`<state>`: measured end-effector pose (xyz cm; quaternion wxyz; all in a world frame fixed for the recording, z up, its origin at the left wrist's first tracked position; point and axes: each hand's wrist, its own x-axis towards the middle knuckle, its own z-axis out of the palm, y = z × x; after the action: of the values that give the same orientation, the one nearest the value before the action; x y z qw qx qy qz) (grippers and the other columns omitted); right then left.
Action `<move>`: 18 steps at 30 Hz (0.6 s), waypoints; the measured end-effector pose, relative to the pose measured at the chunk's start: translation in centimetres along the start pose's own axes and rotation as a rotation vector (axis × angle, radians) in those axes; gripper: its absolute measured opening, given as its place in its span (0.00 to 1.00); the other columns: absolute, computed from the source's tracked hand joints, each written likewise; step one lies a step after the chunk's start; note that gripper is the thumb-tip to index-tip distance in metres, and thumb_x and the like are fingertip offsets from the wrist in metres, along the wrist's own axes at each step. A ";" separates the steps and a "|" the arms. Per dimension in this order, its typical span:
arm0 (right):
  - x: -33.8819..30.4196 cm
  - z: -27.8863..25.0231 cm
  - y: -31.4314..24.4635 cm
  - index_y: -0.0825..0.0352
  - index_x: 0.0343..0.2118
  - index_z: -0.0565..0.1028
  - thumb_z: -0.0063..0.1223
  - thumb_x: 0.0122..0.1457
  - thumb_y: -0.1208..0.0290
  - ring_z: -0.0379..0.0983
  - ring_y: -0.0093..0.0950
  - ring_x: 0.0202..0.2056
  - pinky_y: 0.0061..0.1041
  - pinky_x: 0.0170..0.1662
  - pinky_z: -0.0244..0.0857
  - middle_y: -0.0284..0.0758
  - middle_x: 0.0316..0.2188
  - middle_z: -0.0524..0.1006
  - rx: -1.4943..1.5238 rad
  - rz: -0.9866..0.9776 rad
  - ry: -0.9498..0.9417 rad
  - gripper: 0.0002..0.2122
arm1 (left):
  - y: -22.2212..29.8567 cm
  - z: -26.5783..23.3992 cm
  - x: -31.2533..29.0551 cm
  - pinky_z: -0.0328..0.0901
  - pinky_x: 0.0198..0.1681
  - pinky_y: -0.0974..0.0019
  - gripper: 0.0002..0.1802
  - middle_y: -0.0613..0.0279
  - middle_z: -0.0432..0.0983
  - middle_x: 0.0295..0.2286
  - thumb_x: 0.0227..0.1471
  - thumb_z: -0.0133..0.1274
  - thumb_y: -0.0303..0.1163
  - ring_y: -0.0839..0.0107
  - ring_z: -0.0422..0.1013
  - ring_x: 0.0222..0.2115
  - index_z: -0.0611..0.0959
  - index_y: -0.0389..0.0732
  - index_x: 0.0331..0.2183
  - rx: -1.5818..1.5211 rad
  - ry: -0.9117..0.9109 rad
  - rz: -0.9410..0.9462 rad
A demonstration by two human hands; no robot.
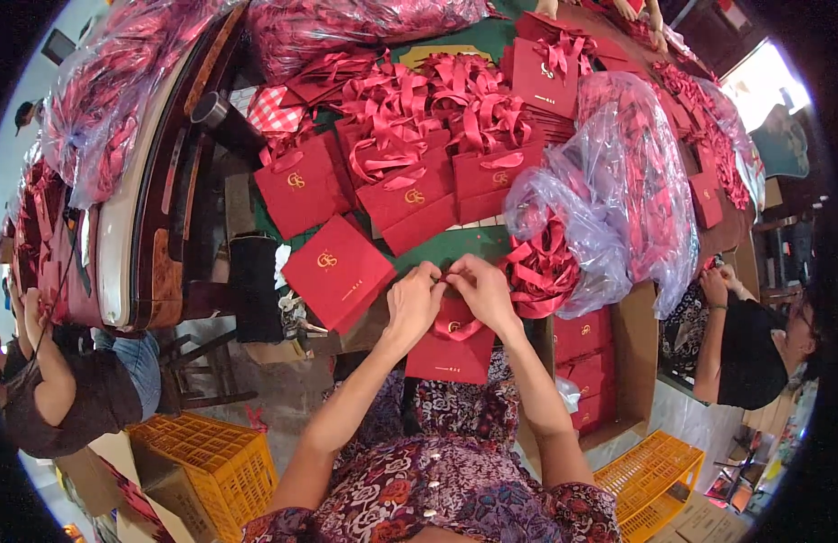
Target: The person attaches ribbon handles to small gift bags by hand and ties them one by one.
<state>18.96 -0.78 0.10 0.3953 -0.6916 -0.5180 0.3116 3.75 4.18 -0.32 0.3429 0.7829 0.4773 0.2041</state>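
The person wears a loose blouse in a crowded floral print, dark purple and blue with white outlines and rusty red blooms, and small pale buttons down the front; its short sleeves end above the elbow, leaving forearms and hands bare, while the lower garment carries a dark, pale-flowered print

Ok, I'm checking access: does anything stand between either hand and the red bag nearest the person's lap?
Nothing visible does: the left hand and right hand are close together at the upper end of the red bag.
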 end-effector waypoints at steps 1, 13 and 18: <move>0.0 -0.1 0.4 0.69 0.33 0.75 0.59 0.55 0.76 0.77 0.34 0.28 0.31 0.33 0.69 0.40 0.27 0.79 0.046 -0.005 0.022 0.06 | 0.0 0.1 0.0 0.69 0.30 0.51 0.10 0.52 0.77 0.27 0.50 0.59 0.31 0.52 0.76 0.29 0.77 0.40 0.34 -0.001 0.001 0.002; -0.3 -0.2 1.8 0.72 0.37 0.76 0.57 0.59 0.74 0.78 0.26 0.32 0.26 0.37 0.71 0.38 0.30 0.81 0.234 0.043 -0.037 0.07 | 1.1 -0.5 -0.2 0.68 0.29 0.56 0.07 0.58 0.76 0.24 0.50 0.60 0.30 0.60 0.75 0.26 0.79 0.40 0.30 -0.087 0.065 0.054; -0.9 -1.2 0.6 0.70 0.37 0.75 0.54 0.62 0.73 0.70 0.16 0.34 0.19 0.38 0.66 0.28 0.31 0.76 0.355 0.088 -0.097 0.06 | 0.3 -1.6 -1.1 0.68 0.40 0.57 0.14 0.55 0.75 0.39 0.51 0.58 0.30 0.55 0.73 0.37 0.81 0.42 0.43 0.018 0.220 0.380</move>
<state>19.99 -2.04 0.16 0.4718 -0.6171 -0.4425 0.4481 2.38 3.71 0.96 0.2372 0.8348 0.3573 0.3452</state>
